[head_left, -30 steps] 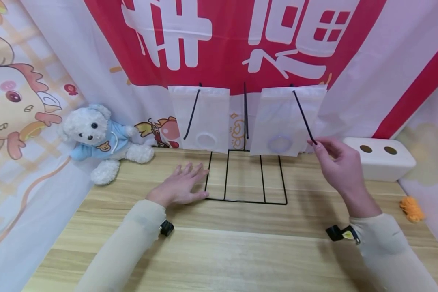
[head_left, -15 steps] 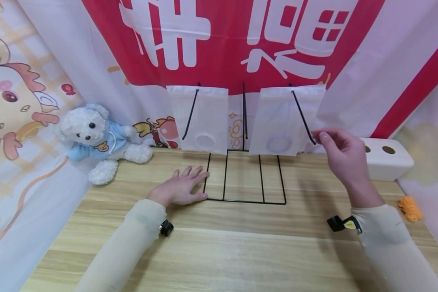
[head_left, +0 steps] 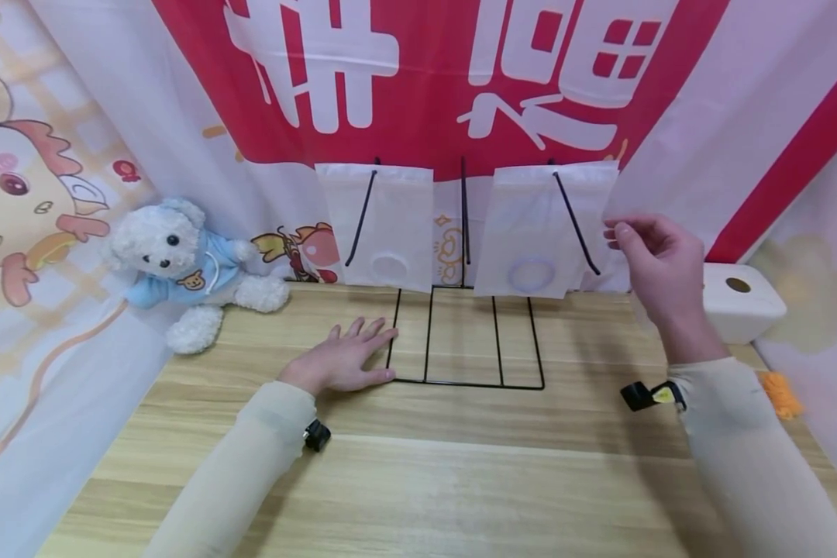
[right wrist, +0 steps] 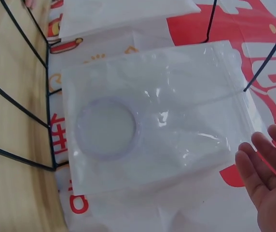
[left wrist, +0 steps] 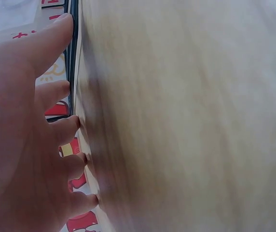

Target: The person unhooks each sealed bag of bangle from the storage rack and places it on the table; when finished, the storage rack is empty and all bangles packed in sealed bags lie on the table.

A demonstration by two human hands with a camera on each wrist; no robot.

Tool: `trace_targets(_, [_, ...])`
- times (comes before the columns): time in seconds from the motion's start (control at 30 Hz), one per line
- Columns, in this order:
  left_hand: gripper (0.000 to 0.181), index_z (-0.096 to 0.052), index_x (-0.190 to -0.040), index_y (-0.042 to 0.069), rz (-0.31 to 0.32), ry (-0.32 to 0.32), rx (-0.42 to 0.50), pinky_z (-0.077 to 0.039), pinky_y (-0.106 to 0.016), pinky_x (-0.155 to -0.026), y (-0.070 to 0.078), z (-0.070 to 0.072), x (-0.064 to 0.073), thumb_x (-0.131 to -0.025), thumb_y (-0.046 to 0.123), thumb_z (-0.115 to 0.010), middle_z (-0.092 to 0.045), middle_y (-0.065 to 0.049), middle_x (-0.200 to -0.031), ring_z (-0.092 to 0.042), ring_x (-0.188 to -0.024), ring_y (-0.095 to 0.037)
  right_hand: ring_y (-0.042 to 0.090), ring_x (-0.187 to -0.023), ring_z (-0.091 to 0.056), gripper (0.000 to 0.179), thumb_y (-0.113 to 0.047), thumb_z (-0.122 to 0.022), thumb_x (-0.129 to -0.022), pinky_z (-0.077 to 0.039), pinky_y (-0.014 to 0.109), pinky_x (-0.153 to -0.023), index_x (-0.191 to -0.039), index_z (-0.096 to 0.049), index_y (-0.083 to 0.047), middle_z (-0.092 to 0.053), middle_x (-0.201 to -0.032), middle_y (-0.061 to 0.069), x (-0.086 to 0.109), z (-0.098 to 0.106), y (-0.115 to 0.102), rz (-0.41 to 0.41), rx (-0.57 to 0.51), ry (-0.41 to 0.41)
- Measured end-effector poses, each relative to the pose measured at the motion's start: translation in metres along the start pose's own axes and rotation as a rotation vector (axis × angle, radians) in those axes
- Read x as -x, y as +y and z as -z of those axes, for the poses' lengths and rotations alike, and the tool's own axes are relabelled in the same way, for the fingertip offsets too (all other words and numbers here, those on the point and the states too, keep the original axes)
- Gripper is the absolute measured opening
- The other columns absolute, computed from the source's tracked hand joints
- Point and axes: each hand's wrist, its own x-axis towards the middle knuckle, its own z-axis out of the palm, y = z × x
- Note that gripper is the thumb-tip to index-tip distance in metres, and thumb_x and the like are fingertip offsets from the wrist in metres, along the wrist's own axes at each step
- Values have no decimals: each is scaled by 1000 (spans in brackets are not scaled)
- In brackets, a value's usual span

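Note:
My right hand (head_left: 664,271) is raised beside the right edge of a frosted plastic zip bag (head_left: 519,225), its fingers loosely bent and holding nothing. The right wrist view shows the fingertips (right wrist: 246,164) close to the bag's top corner, and a pale purple ring (right wrist: 108,129) shows through the plastic. This bag hangs on the right prong (head_left: 576,223) of a black wire display rack (head_left: 484,384). A second frosted bag (head_left: 401,217), also with a ring inside, hangs on the left prong. My left hand (head_left: 342,360) rests spread on the table, fingertips at the rack base's left side.
The rack's middle prong (head_left: 464,213) carries no bag. A white teddy bear (head_left: 195,267) in a blue hoodie sits at the left. At the right are a white box (head_left: 742,310) with round holes and an orange fuzzy item (head_left: 781,395). A printed cloth (head_left: 418,93) hangs behind.
My right hand has let go of the right prong's tip and moved up and to the right along the bag's edge. My left hand and both bags stay in place.

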Motion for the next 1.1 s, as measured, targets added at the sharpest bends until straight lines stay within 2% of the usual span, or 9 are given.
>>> trace_targets(0.23, [85,-20,-175,25,2,-5,7,-8,-79,-130,-1,0,0,-107,65,-52,-11,-12,-183,-9,-167,-51,10,-113,-70,41,-48,-69,-104,-57,17,-100,-135,-74,-23,-75,-130,-4,-17,-2,0,-39,-26,41])
trace_targets(0.5, [85,-19,-175,27,5,-13,9,-7,-78,-130,-2,0,0,-107,66,-52,-9,-11,-183,-8,-167,-50,8,-109,-68,47,-48,-75,-100,-57,13,-93,-139,-72,-22,-72,-120,-12,-39,-3,-3,-136,-93,6])
trace_targets(0.63, [85,-20,-175,25,-1,-7,6,-8,-79,-129,-1,1,0,-107,66,-51,-11,-13,-183,-10,-166,-52,7,-110,-69,50,-49,-77,-98,-57,16,-101,-140,-71,-22,-72,-121,-12,-46,-4,-3,-182,-138,-12])
trace_targets(0.83, [85,-20,-175,25,-5,-11,7,-9,-79,-129,-1,0,0,-107,66,-52,-10,-13,-183,-10,-166,-52,7,-111,-69,52,-52,-76,-97,-53,27,-115,-140,-71,-23,-73,-124,-12,-49,-6,-1,-217,-143,-14])
trace_targets(1.1, [85,-21,-175,24,-10,-7,7,-9,-80,-128,-1,2,-1,-107,64,-52,-12,-14,-183,-11,-166,-53,7,-112,-69,54,-54,-74,-98,-48,34,-124,-142,-70,-22,-72,-127,-11,-54,-7,0,-232,-138,-27])
